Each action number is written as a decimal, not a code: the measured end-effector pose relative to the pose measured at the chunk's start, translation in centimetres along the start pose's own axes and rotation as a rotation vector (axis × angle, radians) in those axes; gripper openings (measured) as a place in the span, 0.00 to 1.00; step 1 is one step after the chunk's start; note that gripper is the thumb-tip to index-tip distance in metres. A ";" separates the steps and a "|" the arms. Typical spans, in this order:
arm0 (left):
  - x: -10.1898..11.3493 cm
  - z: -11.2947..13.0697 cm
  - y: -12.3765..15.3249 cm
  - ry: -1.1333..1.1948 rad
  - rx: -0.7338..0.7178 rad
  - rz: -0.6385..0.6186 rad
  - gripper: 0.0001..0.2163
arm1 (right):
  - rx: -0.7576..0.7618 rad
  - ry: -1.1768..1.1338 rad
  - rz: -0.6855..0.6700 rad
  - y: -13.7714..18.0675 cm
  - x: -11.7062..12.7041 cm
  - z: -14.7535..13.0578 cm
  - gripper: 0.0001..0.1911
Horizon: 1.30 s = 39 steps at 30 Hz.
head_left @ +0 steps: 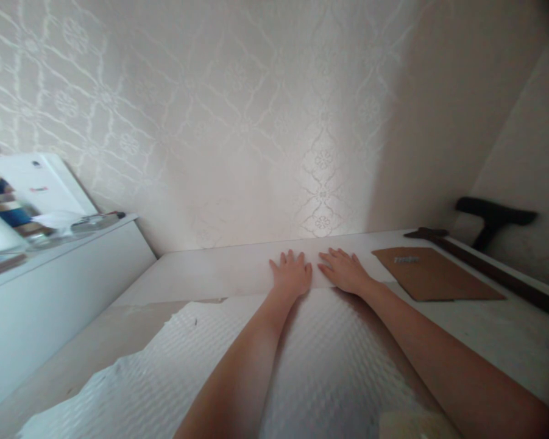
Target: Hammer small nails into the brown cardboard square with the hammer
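My left hand [293, 274] lies flat with its fingers spread on a white strip of surface [219, 268] along the foot of the wall. Beside it, a short gap to the right, my right hand [345, 271] presses on the same strip, fingers apart. Neither hand holds anything. Under my forearms spreads a white bubble-textured sheet [320, 360] with a ragged left edge. To the right of my right hand is a flat piece of brown cardboard [434, 274], with a small clear packet or wrapped item [406, 260] on it whose contents I cannot make out.
A white cabinet [64, 299] stands at left, carrying a white box [43, 183] and assorted items. At right a long dark brown bar [498, 271] lies past the cardboard, near a black T-shaped object [496, 214]. Patterned wallpaper [256, 122] covers the wall ahead.
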State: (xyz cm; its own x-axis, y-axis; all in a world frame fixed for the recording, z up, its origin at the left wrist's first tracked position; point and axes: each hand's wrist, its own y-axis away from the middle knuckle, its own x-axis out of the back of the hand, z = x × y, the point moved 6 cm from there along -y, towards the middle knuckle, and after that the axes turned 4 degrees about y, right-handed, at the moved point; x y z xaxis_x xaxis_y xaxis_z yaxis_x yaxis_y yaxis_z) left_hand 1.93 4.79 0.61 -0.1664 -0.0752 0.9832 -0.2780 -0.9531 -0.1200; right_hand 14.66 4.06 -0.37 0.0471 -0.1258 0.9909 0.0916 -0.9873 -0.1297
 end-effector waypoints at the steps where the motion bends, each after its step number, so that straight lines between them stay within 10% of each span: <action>1: 0.0 0.0 0.0 0.001 0.001 -0.004 0.24 | -0.001 -0.002 -0.001 0.0 0.0 0.0 0.27; 39: 0.0 0.0 0.0 -0.006 0.007 -0.014 0.24 | 0.009 0.002 0.010 0.0 0.0 0.0 0.27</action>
State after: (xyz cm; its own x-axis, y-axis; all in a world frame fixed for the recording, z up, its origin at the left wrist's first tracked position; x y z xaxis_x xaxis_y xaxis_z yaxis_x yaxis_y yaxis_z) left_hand 1.89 4.80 0.56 -0.1571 -0.0639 0.9855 -0.2732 -0.9562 -0.1055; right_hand 14.68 4.03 -0.35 0.0456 -0.1363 0.9896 0.1005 -0.9850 -0.1403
